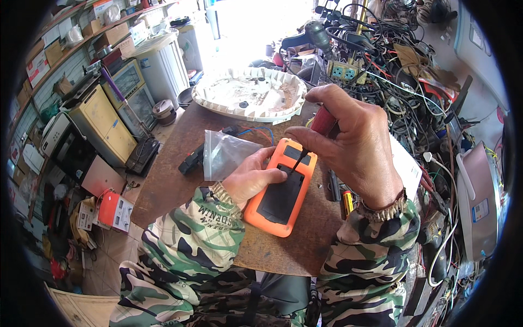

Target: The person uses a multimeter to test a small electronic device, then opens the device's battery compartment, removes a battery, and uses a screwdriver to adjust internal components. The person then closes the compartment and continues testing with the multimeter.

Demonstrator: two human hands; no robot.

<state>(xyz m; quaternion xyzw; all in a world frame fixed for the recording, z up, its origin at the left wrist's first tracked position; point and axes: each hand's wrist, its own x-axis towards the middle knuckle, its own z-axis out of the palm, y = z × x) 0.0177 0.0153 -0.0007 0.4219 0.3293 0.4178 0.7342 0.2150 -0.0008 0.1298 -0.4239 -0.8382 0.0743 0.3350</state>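
An orange handheld meter (275, 210) with a black back panel lies tilted over the wooden table, its back facing up. My left hand (251, 177) is closed on the meter's left edge, with the thumb resting on the black panel. A red-handled screwdriver (323, 121) is gripped in my right hand (354, 139). Its dark shaft slants down to the upper part of the black panel; whether the tip sits in a screw I cannot make out. A clear plastic bag (224, 156) lies beside my left hand, partly over a black object (192, 159).
A white scalloped tray (202, 102) holding small bits sits at the table's far end (174, 128). Right of the meter lie a yellow battery (347, 203) and a black cylindrical piece (333, 185). Tangled cables (403, 71) heap up along the right side. Appliances and shelves line the left.
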